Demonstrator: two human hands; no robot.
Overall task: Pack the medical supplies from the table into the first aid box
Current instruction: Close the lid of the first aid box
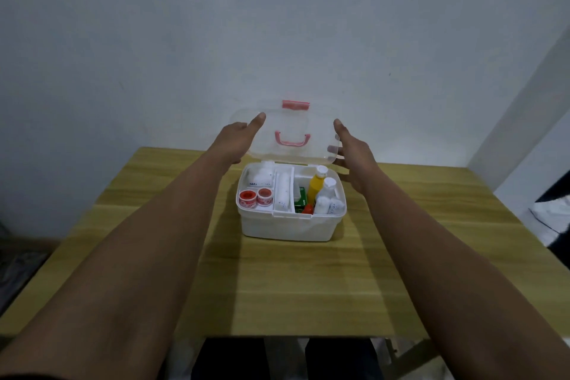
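The white first aid box (287, 227) stands in the middle of the wooden table (293, 287). Its clear lid (291, 129), with a pink handle (292, 139) and a pink latch (295, 104), is raised upright. My left hand (236, 140) holds the lid's left edge with the thumb in front. My right hand (354, 154) holds the right edge, and its fingers show through the plastic. Inside lie two red tape rolls (256, 197), a white bandage roll (283, 191), a yellow bottle (316, 187), white bottles (328, 188), a green box (300, 196) and a small red item (307, 209).
A pale wall rises straight behind the table. A white ledge and dark cloth (555, 194) lie past the table's right edge. My legs (283, 361) show below the front edge. No loose supplies are visible on the tabletop around the box.
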